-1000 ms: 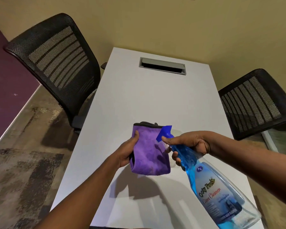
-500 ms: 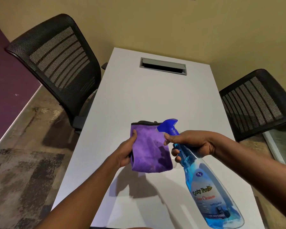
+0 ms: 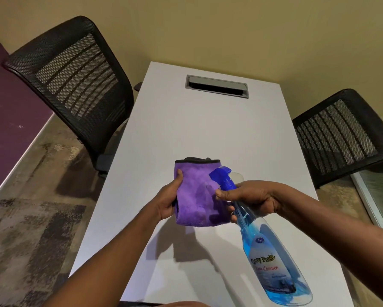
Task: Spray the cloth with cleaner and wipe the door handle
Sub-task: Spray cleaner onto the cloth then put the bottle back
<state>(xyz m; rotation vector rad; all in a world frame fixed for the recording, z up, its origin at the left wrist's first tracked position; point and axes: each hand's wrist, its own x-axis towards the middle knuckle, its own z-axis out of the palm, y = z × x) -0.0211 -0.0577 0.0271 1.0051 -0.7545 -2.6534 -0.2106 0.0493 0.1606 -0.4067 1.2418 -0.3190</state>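
A folded purple cloth point(image 3: 197, 193) with a dark top hem is held upright above the white table point(image 3: 186, 125). My left hand point(image 3: 169, 199) grips its left edge, thumb on the front. My right hand point(image 3: 250, 196) is closed around the neck of a clear spray bottle point(image 3: 272, 260) of blue cleaner. Its blue nozzle point(image 3: 221, 176) points left at the cloth from close range, and the bottle body slants down to the right. A darker patch shows on the cloth near the nozzle. No door handle is in view.
A black mesh chair point(image 3: 75, 85) stands at the table's left side and another point(image 3: 341, 136) at its right. A grey cable slot point(image 3: 217, 86) sits in the table's far end. A beige wall lies behind, patterned carpet on the left.
The bottle has swung more upright and its nozzle has risen in front of the cloth's right part. The cloth and my left hand have stayed about where they were.
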